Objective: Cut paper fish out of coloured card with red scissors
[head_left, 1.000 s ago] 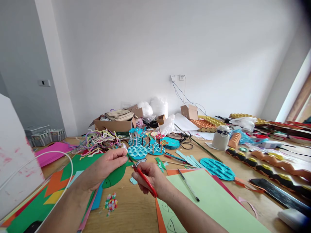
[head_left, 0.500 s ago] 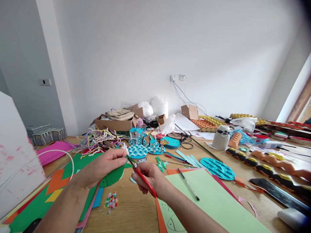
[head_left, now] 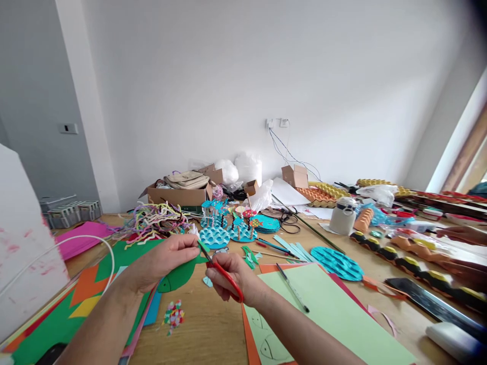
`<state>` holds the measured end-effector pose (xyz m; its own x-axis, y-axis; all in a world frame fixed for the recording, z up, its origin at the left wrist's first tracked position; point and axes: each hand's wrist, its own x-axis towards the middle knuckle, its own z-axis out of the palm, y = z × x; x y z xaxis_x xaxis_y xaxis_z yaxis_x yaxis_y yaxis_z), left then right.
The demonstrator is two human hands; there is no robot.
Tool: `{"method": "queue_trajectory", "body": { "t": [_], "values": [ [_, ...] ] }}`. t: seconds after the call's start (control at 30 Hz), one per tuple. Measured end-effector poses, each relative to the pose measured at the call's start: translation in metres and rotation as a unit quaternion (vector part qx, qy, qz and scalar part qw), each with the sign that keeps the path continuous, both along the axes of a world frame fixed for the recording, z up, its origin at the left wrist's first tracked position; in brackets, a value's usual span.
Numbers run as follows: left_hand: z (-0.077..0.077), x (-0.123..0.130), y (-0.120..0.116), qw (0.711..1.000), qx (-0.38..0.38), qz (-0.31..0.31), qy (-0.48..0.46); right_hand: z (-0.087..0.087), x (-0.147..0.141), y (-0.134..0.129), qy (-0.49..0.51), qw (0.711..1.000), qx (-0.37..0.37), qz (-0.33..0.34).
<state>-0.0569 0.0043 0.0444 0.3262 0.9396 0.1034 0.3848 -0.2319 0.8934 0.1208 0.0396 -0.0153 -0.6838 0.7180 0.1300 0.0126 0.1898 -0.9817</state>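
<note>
My left hand [head_left: 173,257] is closed on a green paper fish [head_left: 175,279], with a drawn eye and gill line at its rounded lower end. Red-handled scissors [head_left: 233,284] are gripped in my right hand [head_left: 239,276]. Their blades point up and left and meet the fish's narrow tail end beside my left fingertips. Under my right wrist lies a pale green sheet [head_left: 327,309] with fish outlines drawn on it and a black pen [head_left: 292,288] on top. A small light blue paper fish [head_left: 207,281] rests on the table between my hands.
Coloured paper sheets [head_left: 85,289] are stacked at left, near a pile of pipe cleaners [head_left: 158,223]. Blue fish models [head_left: 215,235] stand ahead. A blue textured oval [head_left: 337,263], a phone [head_left: 418,296] and painted egg-carton strips [head_left: 403,261] lie right. Another person's hand [head_left: 462,234] reaches in at far right.
The scissors and my right hand have shifted slightly at the fish's tail end. Another person's hand has come into view at the right edge. The view has turned a little.
</note>
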Motion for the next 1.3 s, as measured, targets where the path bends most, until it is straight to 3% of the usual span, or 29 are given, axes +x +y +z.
{"method": "queue_trajectory", "body": {
  "t": [0.2, 0.3, 0.37, 0.47, 0.6, 0.7, 0.8, 0.9, 1.1, 1.3],
  "values": [
    [-0.003, -0.003, 0.003, 0.999, 0.019, -0.033, 0.008, 0.007, 0.018, -0.006, -0.012, 1.0, -0.003, 0.005],
    [-0.003, -0.004, 0.002, 0.999, 0.018, -0.035, 0.012, -0.001, 0.035, -0.01, -0.063, 0.998, -0.018, 0.017],
    [-0.003, -0.003, 0.002, 0.999, 0.008, -0.033, 0.011, -0.011, 0.046, -0.011, -0.148, 0.989, -0.015, 0.024],
    [-0.005, -0.002, 0.004, 0.999, -0.01, -0.034, 0.002, -0.023, 0.059, -0.01, -0.316, 0.947, 0.064, 0.013],
    [-0.009, -0.003, 0.007, 0.999, -0.007, -0.034, -0.007, -0.02, 0.067, -0.007, -0.457, 0.849, 0.265, -0.018],
    [-0.011, -0.004, 0.007, 0.999, -0.012, -0.036, -0.011, -0.01, 0.068, -0.003, -0.504, 0.818, 0.278, 0.003],
    [-0.011, -0.004, 0.007, 0.999, -0.01, -0.04, -0.023, -0.008, 0.064, 0.003, -0.51, 0.815, 0.274, -0.032],
    [-0.01, 0.0, 0.008, 0.999, -0.011, -0.042, -0.027, -0.02, 0.051, 0.006, -0.499, 0.82, 0.272, -0.07],
    [-0.009, 0.004, 0.009, 1.0, 0.007, 0.004, -0.009, -0.048, 0.011, -0.008, -0.501, 0.821, 0.269, -0.055],
    [-0.006, 0.006, 0.008, 1.0, 0.008, 0.015, -0.005, -0.049, -0.006, -0.017, -0.52, 0.807, 0.27, -0.073]
  ]
}}
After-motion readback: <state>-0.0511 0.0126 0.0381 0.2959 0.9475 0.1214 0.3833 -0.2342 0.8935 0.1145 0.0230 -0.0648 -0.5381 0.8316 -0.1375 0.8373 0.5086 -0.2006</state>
